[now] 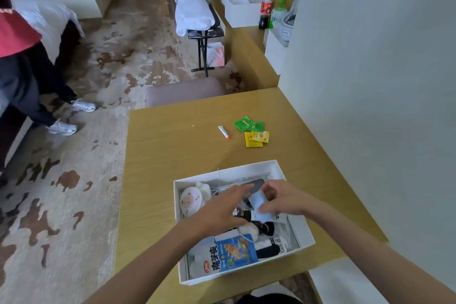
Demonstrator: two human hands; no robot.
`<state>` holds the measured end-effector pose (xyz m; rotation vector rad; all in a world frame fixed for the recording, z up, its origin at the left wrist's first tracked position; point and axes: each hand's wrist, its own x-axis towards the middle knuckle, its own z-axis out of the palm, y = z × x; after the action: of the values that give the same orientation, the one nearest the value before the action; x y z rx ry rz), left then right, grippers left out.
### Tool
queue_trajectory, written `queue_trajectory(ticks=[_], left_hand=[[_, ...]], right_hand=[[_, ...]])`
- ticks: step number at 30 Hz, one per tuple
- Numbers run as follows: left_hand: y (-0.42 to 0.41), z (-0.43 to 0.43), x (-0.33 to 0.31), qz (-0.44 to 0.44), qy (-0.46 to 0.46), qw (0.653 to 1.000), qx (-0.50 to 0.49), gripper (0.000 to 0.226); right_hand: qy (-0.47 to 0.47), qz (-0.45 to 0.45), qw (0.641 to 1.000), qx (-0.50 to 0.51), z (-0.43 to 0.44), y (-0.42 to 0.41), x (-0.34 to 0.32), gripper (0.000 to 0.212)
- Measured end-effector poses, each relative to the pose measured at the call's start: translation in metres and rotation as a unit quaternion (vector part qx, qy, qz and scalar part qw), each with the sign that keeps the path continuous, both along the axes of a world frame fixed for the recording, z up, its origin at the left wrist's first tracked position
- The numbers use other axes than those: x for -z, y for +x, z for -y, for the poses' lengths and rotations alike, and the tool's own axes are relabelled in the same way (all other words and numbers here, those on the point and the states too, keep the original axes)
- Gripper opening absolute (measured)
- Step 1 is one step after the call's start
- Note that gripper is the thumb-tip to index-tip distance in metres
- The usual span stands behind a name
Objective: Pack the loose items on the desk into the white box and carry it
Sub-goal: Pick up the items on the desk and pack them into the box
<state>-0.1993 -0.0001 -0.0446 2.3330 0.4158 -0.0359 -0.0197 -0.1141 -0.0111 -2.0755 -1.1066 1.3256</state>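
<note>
The white box (304, 231) sits on the wooden desk (172, 155) near its front edge, filled with several items: a round plush (190, 200), a blue snack pouch (234, 253), dark bottles. Both my hands are over the box. My right hand (281, 198) pinches a small pale blue packet (259, 205). My left hand (222, 207) hovers beside it, fingers spread, holding nothing. Farther back on the desk lie a small white tube with a red cap (224, 132), green sachets (248, 124) and yellow sachets (256, 138).
A wall runs along the desk's right side. A chair back (185, 91) stands behind the desk. A person in a red top (17, 32) stands at the left on the patterned carpet. A folding rack with white laundry (195, 12) and bottles (266, 7) are farther back.
</note>
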Motion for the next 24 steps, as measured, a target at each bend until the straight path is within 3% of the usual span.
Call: queue_trajectory(ticks=[3,5,9,11,16,21,24], left_hand=[[-0.001,-0.001,0.009,-0.066,0.078,0.993,0.054,0.058],[-0.001,0.0,0.014,-0.091,0.085,0.99,0.065,0.048],[0.0,-0.001,0.019,-0.102,0.077,0.99,0.053,0.041],[0.001,-0.002,0.019,-0.101,0.075,0.991,0.045,0.038],[0.01,-0.001,0.015,-0.083,0.069,0.994,0.003,0.03],[0.029,-0.007,0.002,-0.028,0.051,0.992,-0.111,0.022],[0.043,-0.016,-0.01,0.003,0.037,0.981,-0.192,0.02]], right_hand=[[-0.025,0.195,0.969,-0.149,0.005,0.002,0.003,0.039],[-0.044,0.261,0.932,-0.248,0.009,-0.001,0.006,0.033],[-0.042,0.395,0.816,-0.421,0.013,-0.011,0.019,0.034],[-0.031,0.405,0.801,-0.439,0.013,-0.009,0.023,0.035],[0.006,0.351,0.833,-0.428,0.006,0.02,0.011,0.005],[0.14,0.215,0.923,-0.287,-0.01,0.061,-0.002,0.017],[0.213,0.148,0.948,-0.185,-0.022,0.087,-0.004,0.022]])
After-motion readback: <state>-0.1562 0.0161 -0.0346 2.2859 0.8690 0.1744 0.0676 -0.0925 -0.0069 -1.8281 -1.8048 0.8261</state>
